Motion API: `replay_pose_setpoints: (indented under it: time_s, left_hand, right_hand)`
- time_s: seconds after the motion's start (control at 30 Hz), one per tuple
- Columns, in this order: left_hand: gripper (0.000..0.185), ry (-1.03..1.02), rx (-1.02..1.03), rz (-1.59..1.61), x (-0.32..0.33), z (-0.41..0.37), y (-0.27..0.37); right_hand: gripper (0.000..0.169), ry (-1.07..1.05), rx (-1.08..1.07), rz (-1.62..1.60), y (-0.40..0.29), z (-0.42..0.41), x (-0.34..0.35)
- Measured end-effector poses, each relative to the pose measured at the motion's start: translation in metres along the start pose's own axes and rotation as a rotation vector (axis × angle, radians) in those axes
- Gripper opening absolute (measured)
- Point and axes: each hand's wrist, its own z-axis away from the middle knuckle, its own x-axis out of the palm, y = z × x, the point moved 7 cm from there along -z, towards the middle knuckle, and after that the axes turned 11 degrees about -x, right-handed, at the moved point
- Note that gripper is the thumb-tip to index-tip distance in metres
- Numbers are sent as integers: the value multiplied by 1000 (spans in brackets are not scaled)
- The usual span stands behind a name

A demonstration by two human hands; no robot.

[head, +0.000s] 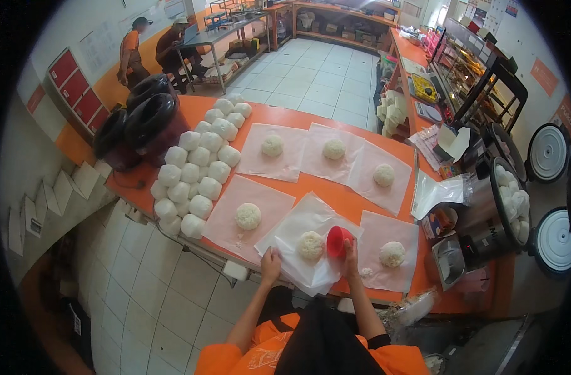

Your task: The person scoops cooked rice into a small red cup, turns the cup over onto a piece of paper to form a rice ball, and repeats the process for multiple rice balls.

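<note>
My left hand [270,266] pinches the left edge of a white wrapping paper sheet [285,253] at the table's near side. A round mound of cooked rice [311,245] sits on that sheet. My right hand [350,258] holds a small red plastic bowl [338,241], tilted on its side just right of the mound. To the left, another rice mound [248,216] rests on pinkish paper, with some loose grains by it. A further mound [392,254] lies on paper to the right. Three papers with rice mounds [334,149] form the far row.
Stacked white wrapped parcels [189,172] cover the table's left part, beside dark lidded containers [152,124]. On the right stand a large cooker [489,220] filled with white parcels, a metal container [448,262] and plastic bags [442,190]. Two people [134,51] are in the far left background.
</note>
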Motion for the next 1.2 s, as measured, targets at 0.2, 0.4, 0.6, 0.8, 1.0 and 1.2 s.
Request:
replay_pose_setpoints:
  time_s: [0.2, 0.4, 0.6, 0.8, 1.0, 1.2]
  left_hand:
    - [33, 40, -20, -89, -14, 5, -21]
    - [25, 41, -28, 36, -18, 7, -24]
    - [38, -278, 80, 498, -33, 28, 49]
    - [35, -384, 441, -179, -41, 19, 70]
    - [16, -266, 659, -203, -44, 6, 121]
    - [13, -535, 351, 59, -9, -44, 81]
  right_hand:
    - [46, 91, -42, -239, -31, -31, -12]
    - [45, 155, 232, -147, -45, -90, -11]
    - [57, -43, 615, 275, -31, -139, -19]
    - [57, 121, 758, 526, -11, -174, -83]
    - [42, 230, 229, 1413, -79, -159, -88]
    - [41, -727, -208, 1133, -80, 13, 46]
